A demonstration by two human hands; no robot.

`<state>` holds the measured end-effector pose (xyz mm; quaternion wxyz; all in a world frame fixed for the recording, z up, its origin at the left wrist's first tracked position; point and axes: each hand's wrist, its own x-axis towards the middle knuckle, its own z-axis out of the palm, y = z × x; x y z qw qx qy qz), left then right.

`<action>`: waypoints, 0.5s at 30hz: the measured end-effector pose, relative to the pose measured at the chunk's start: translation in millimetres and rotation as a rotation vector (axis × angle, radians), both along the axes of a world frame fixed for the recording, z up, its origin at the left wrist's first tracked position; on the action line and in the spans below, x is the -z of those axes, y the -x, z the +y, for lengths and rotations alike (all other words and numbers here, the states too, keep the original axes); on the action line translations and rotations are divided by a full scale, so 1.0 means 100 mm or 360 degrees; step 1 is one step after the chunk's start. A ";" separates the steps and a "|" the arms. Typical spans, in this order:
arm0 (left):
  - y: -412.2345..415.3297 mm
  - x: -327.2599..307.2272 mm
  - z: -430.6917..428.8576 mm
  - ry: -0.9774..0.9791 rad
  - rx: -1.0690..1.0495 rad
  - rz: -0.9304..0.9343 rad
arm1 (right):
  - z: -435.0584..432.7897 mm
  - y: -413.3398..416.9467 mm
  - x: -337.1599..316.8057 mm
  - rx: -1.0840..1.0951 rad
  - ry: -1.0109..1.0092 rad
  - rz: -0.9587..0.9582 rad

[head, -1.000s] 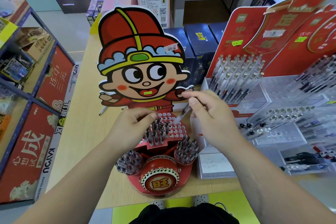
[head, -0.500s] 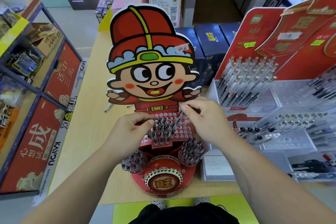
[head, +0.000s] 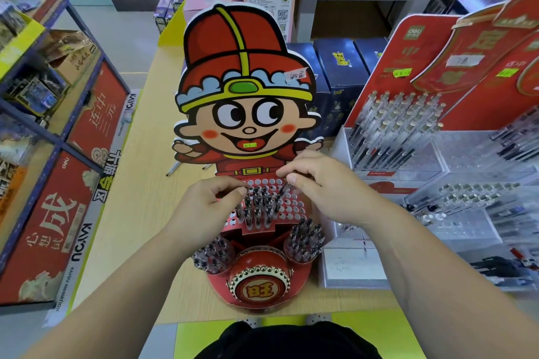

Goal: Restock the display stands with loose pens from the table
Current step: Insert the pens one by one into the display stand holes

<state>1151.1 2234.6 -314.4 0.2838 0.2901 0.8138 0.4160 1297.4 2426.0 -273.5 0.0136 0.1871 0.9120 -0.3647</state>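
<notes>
Head view: the right hand (head: 326, 189) pinches a pen (head: 283, 188) between thumb and forefinger, the pen tilted with its lower end at the perforated red tray (head: 293, 208) of the cartoon display stand (head: 248, 114). The left hand (head: 210, 207) has its fingers curled, and its thumb and forefinger tips meet at the left edge of the standing pens (head: 258, 208) clustered in the tray's middle; whether it grasps one of them I cannot tell. Below the tray, two round cups full of pens, the left cup (head: 214, 255) and the right cup (head: 304, 239), flank a red drum (head: 261, 280). The stand sits on a wooden table (head: 145, 183), where a loose pen (head: 174, 168) lies behind the stand's left side. To the right stands a clear acrylic rack (head: 437, 154) with rows of slanted pens, and dark blue boxes (head: 335, 67) stand behind
</notes>
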 end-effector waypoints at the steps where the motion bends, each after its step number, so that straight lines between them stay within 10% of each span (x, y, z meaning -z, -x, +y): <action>1: 0.01 0.01 -0.01 0.0000 -0.0003 0.0003 | 0.01 0.00 -0.01 -0.0014 -0.0001 -0.0016; 15: -0.03 -0.02 -0.03 -0.0001 -0.0016 0.0003 | -0.01 0.02 -0.02 0.0015 0.0076 0.0120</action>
